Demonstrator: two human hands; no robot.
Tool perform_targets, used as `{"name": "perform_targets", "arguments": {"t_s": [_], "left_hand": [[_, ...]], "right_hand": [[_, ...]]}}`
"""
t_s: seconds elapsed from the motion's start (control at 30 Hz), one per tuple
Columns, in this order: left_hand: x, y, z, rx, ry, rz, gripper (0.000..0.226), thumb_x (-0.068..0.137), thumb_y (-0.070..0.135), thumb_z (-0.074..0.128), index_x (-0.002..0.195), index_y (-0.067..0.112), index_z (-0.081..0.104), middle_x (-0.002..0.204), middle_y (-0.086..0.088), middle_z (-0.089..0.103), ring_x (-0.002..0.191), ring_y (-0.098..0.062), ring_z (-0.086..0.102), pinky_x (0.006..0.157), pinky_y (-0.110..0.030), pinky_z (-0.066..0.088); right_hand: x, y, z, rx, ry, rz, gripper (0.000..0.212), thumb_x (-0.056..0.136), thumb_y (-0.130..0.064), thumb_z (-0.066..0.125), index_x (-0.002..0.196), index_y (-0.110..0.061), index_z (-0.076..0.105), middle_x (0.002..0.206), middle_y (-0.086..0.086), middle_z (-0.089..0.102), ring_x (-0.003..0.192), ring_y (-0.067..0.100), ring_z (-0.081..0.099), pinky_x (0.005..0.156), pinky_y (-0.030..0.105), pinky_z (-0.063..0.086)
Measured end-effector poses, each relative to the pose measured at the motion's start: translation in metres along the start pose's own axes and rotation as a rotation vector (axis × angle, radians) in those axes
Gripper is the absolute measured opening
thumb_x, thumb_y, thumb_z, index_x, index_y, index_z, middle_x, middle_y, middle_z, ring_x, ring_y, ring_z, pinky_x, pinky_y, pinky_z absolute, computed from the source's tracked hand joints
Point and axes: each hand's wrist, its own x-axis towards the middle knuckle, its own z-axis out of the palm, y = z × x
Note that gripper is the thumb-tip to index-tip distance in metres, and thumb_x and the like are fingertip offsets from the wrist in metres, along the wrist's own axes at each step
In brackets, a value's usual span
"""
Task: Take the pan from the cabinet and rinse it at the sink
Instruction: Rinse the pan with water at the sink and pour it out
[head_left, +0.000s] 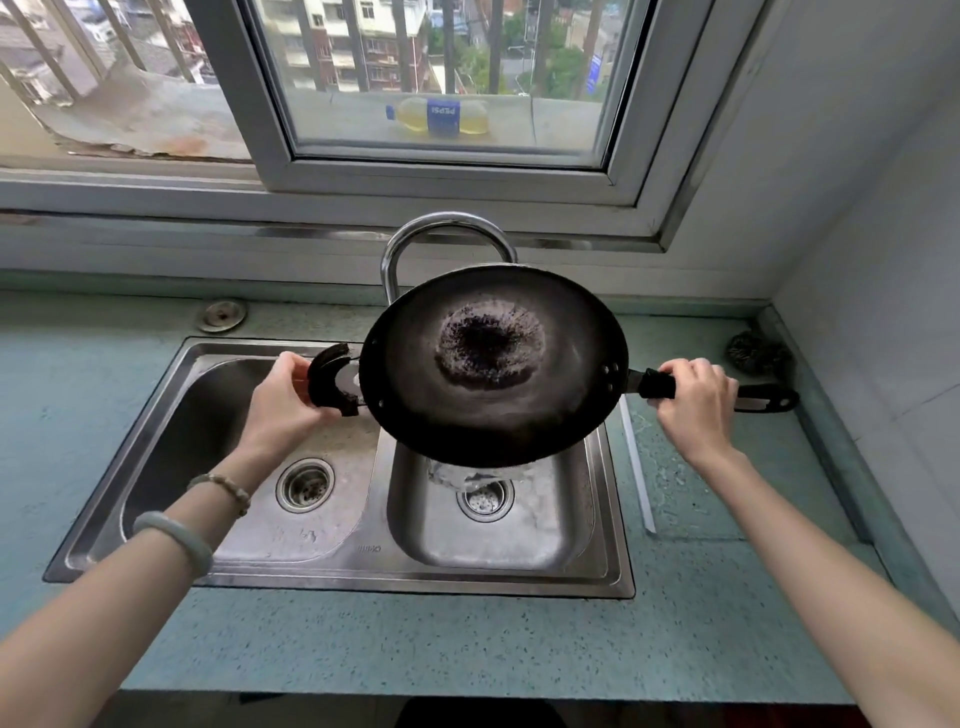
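Here both hands clamp the pan (493, 364) – tilted over the sink (363, 571) – hiding the faucet (410, 244) spout

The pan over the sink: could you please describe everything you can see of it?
The pan is a round, dark metal wok with a rough, blackened centre. It is held tilted toward the camera above the right basin, water spilling off its lower edge. The left hand grips its loop handle, the right hand its long black handle.
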Motion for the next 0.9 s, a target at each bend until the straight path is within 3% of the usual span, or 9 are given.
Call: {"name": "perform_targets", "arguments": {"t_s": [0.17, 0.27, 0.43, 0.57, 0.73, 0.9], "left_hand": [[-0.005, 0.002, 0.001, -0.004, 0.082, 0.044, 0.050, 0.058, 0.000, 0.082, 0.096, 0.006, 0.051, 0.087, -0.004, 0.063, 0.071, -0.012, 0.059, 0.060, -0.007, 0.044], [-0.007, 0.003, 0.000, 0.011, 0.130, 0.061, 0.048, 0.060, 0.000, 0.082, 0.094, 0.006, 0.049, 0.089, -0.007, 0.062, 0.068, -0.005, 0.057, 0.059, -0.005, 0.043], [-0.008, 0.010, -0.005, 0.047, 0.243, 0.123, 0.049, 0.061, 0.005, 0.084, 0.090, 0.012, 0.046, 0.085, -0.006, 0.057, 0.075, -0.021, 0.054, 0.060, -0.002, 0.037], [-0.005, 0.012, -0.013, 0.027, 0.280, 0.161, 0.050, 0.060, 0.003, 0.084, 0.089, 0.015, 0.044, 0.079, 0.002, 0.054, 0.076, -0.024, 0.057, 0.060, -0.001, 0.038], [-0.006, 0.014, -0.018, 0.031, 0.285, 0.160, 0.050, 0.059, 0.002, 0.083, 0.089, 0.014, 0.045, 0.081, -0.002, 0.055, 0.074, -0.022, 0.054, 0.060, -0.003, 0.039], [-0.011, 0.014, -0.018, 0.059, 0.271, 0.178, 0.050, 0.058, -0.001, 0.084, 0.088, 0.010, 0.045, 0.074, 0.014, 0.047, 0.073, -0.019, 0.051, 0.060, 0.001, 0.037]], "right_hand": [[-0.002, 0.000, 0.000, 0.015, 0.082, 0.014, 0.028, 0.069, -0.002, 0.072, 0.095, -0.009, 0.064, 0.091, 0.013, 0.059, 0.089, 0.034, 0.050, 0.078, 0.038, 0.029], [-0.002, -0.004, -0.004, 0.020, 0.117, 0.020, 0.030, 0.068, 0.001, 0.070, 0.095, -0.009, 0.062, 0.093, 0.013, 0.057, 0.090, 0.033, 0.049, 0.079, 0.038, 0.028], [0.003, -0.009, -0.014, 0.037, 0.143, -0.036, 0.026, 0.073, -0.005, 0.069, 0.096, -0.008, 0.057, 0.095, 0.011, 0.060, 0.092, 0.031, 0.052, 0.082, 0.037, 0.029], [0.007, -0.013, -0.022, 0.069, 0.125, -0.061, 0.025, 0.077, -0.006, 0.066, 0.097, -0.009, 0.051, 0.084, 0.010, 0.065, 0.083, 0.032, 0.058, 0.079, 0.038, 0.028], [0.008, -0.011, -0.025, -0.007, 0.114, -0.117, 0.031, 0.079, -0.008, 0.066, 0.108, -0.010, 0.056, 0.092, 0.012, 0.068, 0.088, 0.032, 0.060, 0.077, 0.039, 0.029], [0.007, -0.011, -0.026, -0.057, -0.022, -0.091, 0.018, 0.081, -0.013, 0.066, 0.098, -0.008, 0.062, 0.093, 0.015, 0.066, 0.090, 0.035, 0.059, 0.079, 0.041, 0.033]]}}
